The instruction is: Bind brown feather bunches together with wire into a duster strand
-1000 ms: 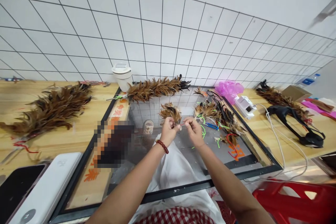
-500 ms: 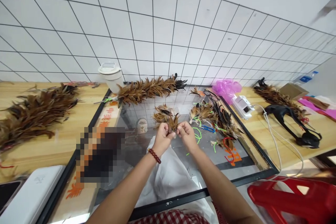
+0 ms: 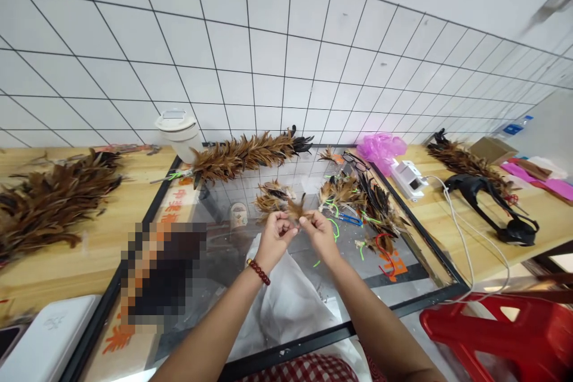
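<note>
Over the glass tabletop, my right hand [image 3: 319,235] pinches a small tuft of brown feathers [image 3: 296,208] between thumb and fingertips. Close beside it, my left hand [image 3: 274,240] is closed, thumb against curled fingers near the tuft's lower end; what lies in its grip is too small to make out. A loose pile of brown feathers [image 3: 268,196] lies just beyond my left hand. To the right are more brown feathers [image 3: 342,190], blue-handled thread snips [image 3: 350,219] and bright green ties [image 3: 334,230].
A long feather duster [image 3: 246,156] lies along the back, beside a white lidded bin [image 3: 179,134]. Another feather bundle [image 3: 58,200] is at left. At right are a pink plastic bag [image 3: 382,152], a white device [image 3: 409,179] with a cable, black straps [image 3: 492,209] and a red stool [image 3: 501,334].
The tuft between my hands looks smaller and stands more apart from the pile behind it. My left fingers have loosened slightly. The whole view has shifted a little.
</note>
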Action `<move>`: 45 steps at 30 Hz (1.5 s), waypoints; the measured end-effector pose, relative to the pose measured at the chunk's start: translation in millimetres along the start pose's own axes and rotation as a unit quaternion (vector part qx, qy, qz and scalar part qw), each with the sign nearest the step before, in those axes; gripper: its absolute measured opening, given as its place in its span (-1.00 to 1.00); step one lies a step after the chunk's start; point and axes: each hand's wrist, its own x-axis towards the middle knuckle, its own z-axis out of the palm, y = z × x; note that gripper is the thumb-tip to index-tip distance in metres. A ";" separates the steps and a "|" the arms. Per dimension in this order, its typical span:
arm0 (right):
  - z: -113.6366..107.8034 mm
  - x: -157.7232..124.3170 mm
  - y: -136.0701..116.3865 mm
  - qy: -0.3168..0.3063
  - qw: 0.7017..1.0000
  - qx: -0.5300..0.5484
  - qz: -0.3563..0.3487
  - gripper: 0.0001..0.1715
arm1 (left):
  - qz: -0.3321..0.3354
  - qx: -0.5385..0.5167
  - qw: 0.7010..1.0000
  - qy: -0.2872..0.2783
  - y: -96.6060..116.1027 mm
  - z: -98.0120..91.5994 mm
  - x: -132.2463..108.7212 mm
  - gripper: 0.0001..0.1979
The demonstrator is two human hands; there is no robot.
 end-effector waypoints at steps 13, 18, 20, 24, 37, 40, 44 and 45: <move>-103.4 36.1 -28.7 0.193 0.974 -0.109 0.046 -0.33 | -0.026 -0.030 0.999 0.007 7.2 -2.6 1.4 -0.60; -108.1 23.2 -48.7 0.235 0.948 -0.192 -0.099 -0.51 | -0.024 -0.055 0.998 0.028 7.5 -1.4 1.7 -0.66; -91.4 26.2 -52.0 0.150 0.955 -0.234 -0.102 -0.63 | -0.014 -0.060 0.996 0.066 9.2 -2.3 1.8 -0.70; -38.5 36.0 -44.3 -0.065 0.906 -0.401 -0.123 -0.85 | 0.050 -0.082 0.975 0.200 12.4 -9.1 4.9 -0.79; -2.4 67.5 -38.4 -0.233 0.806 -0.512 -0.183 -0.84 | 0.053 -0.110 0.962 0.244 13.7 -18.2 9.8 -0.83; -6.1 67.6 -35.4 -0.271 0.816 -0.477 -0.184 -0.85 | 0.048 -0.109 0.962 0.245 12.5 -18.3 10.5 -0.84; -1.6 60.9 -29.6 -0.298 0.806 -0.481 -0.177 -0.83 | 0.051 -0.122 0.960 0.246 9.9 -19.0 11.2 -0.84; -0.4 59.9 -28.5 -0.292 0.808 -0.481 -0.174 -0.84 | 0.051 -0.123 0.960 0.246 9.6 -19.1 11.0 -0.84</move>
